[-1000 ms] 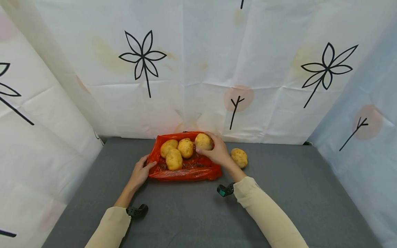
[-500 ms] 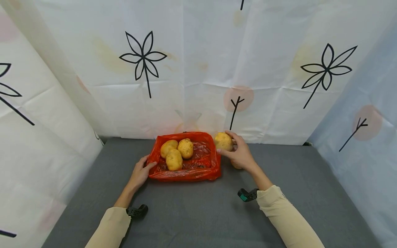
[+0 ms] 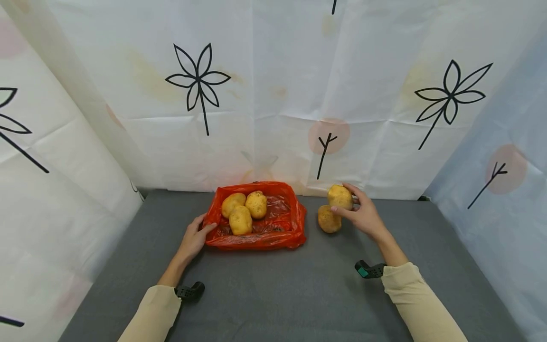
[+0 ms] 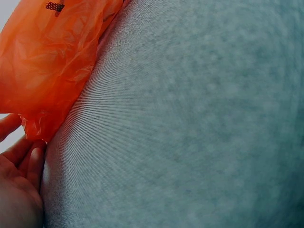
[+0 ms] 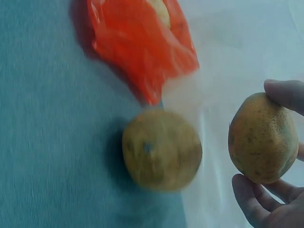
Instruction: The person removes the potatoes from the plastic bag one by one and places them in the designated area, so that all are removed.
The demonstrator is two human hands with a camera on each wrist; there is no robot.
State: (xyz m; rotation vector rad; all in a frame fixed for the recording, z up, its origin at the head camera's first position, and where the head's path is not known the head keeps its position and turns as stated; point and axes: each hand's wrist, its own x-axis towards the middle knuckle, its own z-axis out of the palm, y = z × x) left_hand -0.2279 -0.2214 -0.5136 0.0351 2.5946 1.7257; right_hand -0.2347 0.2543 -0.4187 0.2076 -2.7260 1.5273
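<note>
My right hand [image 3: 363, 214] holds a yellow potato [image 5: 262, 138] between thumb and fingertips, to the right of the red plastic bag. Just in front of it, a second potato [image 3: 328, 221] rests on the grey table. The red bag [image 3: 256, 242] is spread into an open box shape, with three potatoes [image 3: 240, 220] grouped in its left half. At the bag's left end, my left hand [image 3: 192, 241] grips the side, thumb over the rim. In the left wrist view, a gathered bag corner [image 4: 40, 126] sits between the thumb and fingers.
Grey cloth covers the table [image 3: 273, 294]. A white printed curtain [image 3: 273, 95] hangs close behind the bag, and more curtain closes off the left and right sides. Dark straps with small devices [image 3: 371, 270] sit at both wrists.
My right hand has lifted a potato out of the bag's right half and carried it rightward, past the bag's edge to beyond the loose potato. My left hand has stayed at the bag.
</note>
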